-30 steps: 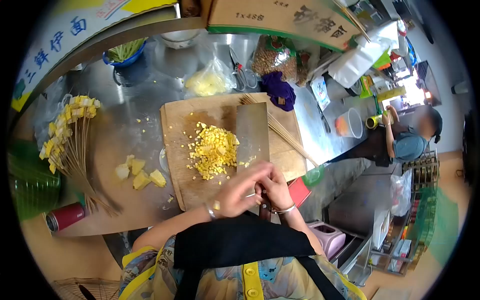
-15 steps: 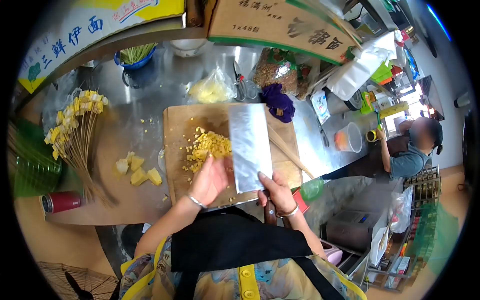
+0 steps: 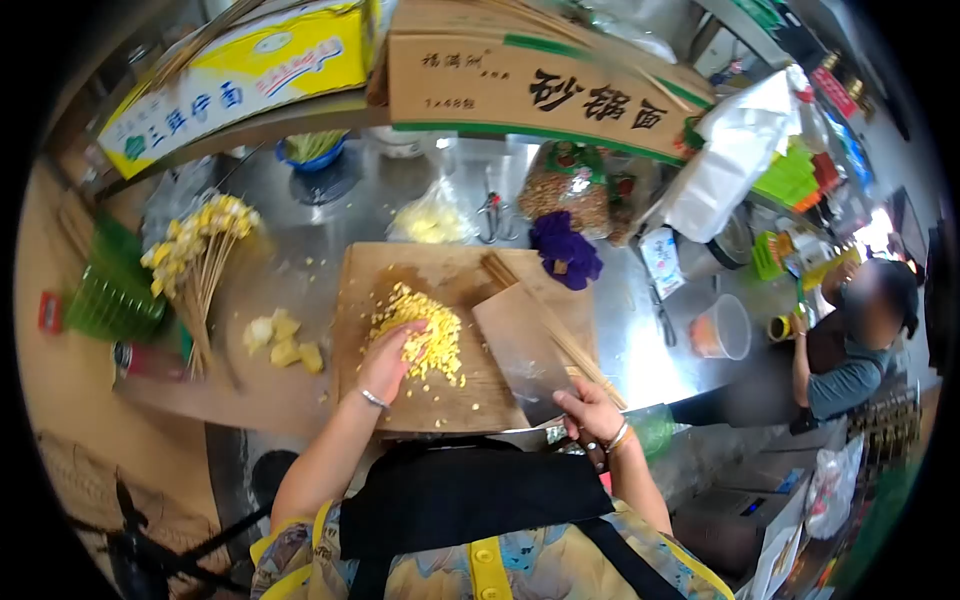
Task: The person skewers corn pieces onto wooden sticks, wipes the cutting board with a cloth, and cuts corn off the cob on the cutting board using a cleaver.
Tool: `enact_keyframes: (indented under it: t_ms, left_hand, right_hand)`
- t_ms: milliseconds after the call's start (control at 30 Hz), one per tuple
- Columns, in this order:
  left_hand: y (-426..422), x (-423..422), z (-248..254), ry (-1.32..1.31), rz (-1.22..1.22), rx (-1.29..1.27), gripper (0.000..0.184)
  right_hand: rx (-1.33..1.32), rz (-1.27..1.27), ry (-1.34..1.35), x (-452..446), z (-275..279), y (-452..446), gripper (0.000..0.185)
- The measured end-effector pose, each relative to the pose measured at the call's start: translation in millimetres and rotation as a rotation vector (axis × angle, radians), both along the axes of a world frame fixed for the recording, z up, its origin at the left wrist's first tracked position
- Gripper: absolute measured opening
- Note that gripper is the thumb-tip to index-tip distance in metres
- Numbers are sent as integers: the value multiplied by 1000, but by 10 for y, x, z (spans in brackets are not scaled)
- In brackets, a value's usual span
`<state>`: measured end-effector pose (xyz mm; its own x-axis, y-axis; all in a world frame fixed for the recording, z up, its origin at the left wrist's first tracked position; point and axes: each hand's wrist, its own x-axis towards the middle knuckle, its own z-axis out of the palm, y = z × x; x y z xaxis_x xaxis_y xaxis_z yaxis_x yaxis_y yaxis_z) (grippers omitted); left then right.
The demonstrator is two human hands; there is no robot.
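Note:
My left hand (image 3: 388, 358) reaches over the wooden cutting board (image 3: 480, 395), its fingers stretched out against a pile of finely chopped yellow pieces (image 3: 432, 340). A cleaver (image 3: 520, 345) lies flat-sided and slanted over the right part of the board. Its handle is in my right hand (image 3: 592, 412), with the fingers wrapped round it. Thin wooden sticks (image 3: 575, 355) lie along the board's right side, partly covered by the blade. Left of the board, several larger yellow chunks (image 3: 290, 345) sit on the metal table.
Skewers with yellow cubes (image 3: 205, 245) stand at the left, near a green basket (image 3: 110, 290). Behind the board are a plastic bag (image 3: 432, 215), scissors (image 3: 492, 215), a purple cloth (image 3: 565, 248) and a bag of peanuts (image 3: 565, 190). A plastic tub (image 3: 720, 328) and another person (image 3: 850, 350) are at right.
The cleaver has gone from upright beside my left hand to tilted flatter and further right. My left hand has moved from in front of the blade onto the chopped pile.

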<state>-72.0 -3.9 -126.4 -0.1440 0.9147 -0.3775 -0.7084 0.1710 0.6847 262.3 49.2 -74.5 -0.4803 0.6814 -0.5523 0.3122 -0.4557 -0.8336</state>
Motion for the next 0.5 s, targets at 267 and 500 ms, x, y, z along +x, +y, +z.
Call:
enact_keyframes:
  t_ms: [267, 500]
  left_hand:
    - [60, 463, 1, 751, 131, -5, 38]
    - [58, 613, 396, -651, 22, 290, 63]
  right_hand:
    - [-341, 47, 385, -549, -102, 118, 26]
    - [-315, 345, 364, -828, -203, 225, 30]
